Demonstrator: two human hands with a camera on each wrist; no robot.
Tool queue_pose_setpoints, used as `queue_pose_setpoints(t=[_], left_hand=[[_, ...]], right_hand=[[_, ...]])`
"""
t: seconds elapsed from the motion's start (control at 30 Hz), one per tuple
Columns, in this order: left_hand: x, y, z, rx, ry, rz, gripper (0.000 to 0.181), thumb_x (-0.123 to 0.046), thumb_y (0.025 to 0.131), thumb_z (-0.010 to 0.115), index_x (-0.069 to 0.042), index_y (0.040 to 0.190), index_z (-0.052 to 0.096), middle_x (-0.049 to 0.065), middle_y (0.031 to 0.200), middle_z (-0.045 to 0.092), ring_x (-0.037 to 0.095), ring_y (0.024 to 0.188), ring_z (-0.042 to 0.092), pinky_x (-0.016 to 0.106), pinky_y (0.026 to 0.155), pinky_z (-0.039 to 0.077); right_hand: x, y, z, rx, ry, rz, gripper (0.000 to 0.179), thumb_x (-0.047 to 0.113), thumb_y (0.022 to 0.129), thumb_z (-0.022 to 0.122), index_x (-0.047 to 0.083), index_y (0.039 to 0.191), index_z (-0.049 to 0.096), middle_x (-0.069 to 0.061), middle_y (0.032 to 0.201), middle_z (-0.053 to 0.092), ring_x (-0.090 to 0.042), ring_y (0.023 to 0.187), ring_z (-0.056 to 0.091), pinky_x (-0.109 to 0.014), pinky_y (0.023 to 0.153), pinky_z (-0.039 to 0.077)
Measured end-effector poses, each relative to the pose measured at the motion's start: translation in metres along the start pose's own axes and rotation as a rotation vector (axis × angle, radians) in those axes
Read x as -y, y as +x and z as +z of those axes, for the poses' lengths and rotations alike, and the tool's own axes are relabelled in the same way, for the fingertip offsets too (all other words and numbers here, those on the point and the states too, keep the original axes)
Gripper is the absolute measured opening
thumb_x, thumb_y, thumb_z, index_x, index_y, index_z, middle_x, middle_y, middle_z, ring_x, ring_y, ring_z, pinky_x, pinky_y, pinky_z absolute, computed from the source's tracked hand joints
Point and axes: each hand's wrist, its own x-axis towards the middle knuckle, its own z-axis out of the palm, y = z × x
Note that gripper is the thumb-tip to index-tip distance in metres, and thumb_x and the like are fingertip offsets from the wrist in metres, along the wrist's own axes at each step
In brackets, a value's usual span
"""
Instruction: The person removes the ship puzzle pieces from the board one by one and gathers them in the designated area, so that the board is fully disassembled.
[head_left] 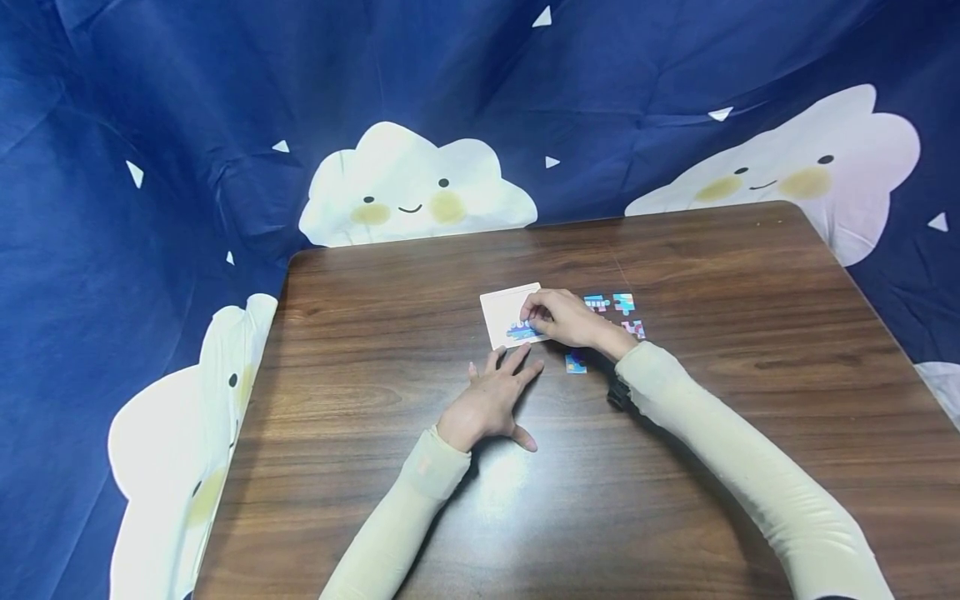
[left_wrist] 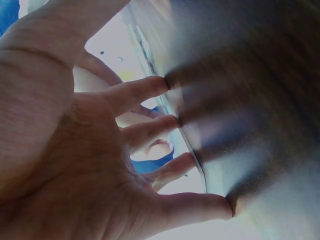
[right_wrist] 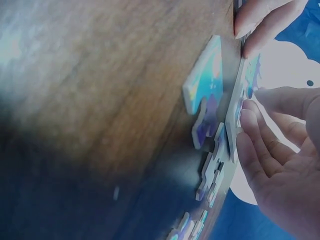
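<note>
A white puzzle board [head_left: 498, 304] lies on the table with blue puzzle pieces [head_left: 517, 333] fitted along its near side. Over the board's right part, my right hand [head_left: 567, 318] has its fingers curled and pinches a small puzzle piece at the board's surface, mostly hidden by the fingertips. My left hand [head_left: 491, 402] is spread flat-fingered in front of the board. In the left wrist view, fingertips of the left hand [left_wrist: 115, 160] touch down along the board's near edge. A loose blue and purple piece [right_wrist: 207, 82] lies just beside the board in the right wrist view.
Several more loose puzzle pieces [head_left: 623, 303] lie to the right of the board, partly behind the right wrist. The brown wooden table [head_left: 360, 467] reaches back to a blue curtain [head_left: 600, 75] with white clouds. A black device [head_left: 618, 393] sits under the right wrist.
</note>
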Motion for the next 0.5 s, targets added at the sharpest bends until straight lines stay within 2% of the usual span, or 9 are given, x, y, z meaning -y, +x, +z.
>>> queue_pose_setpoints(t=[0.23,0.5], left_hand=[[-0.0004,-0.0006,-0.0005,0.000,-0.007,0.001,0.129,-0.055,0.058,0.097,-0.024,0.165,0.032,0.003,0.178,0.011,0.042,0.162,0.013,0.081,0.115,0.028],[0.0002,0.0011,0.0010,-0.016,0.012,0.006,0.130,-0.057,0.056,0.097,-0.024,0.164,0.034,0.003,0.178,0.013,0.042,0.161,0.016,0.081,0.114,0.031]], right_hand=[[-0.0009,-0.0003,-0.0002,0.001,0.027,-0.003,0.011,0.004,0.097,0.069,0.006,0.108,0.070,-0.008,0.101,0.072,-0.021,0.093,0.066,-0.039,0.089,0.056],[-0.0015,-0.0022,0.0009,-0.006,0.076,-0.009,0.017,-0.002,0.092,0.071,0.005,0.107,0.070,-0.009,0.098,0.070,-0.022,0.092,0.065,-0.040,0.088,0.055]])
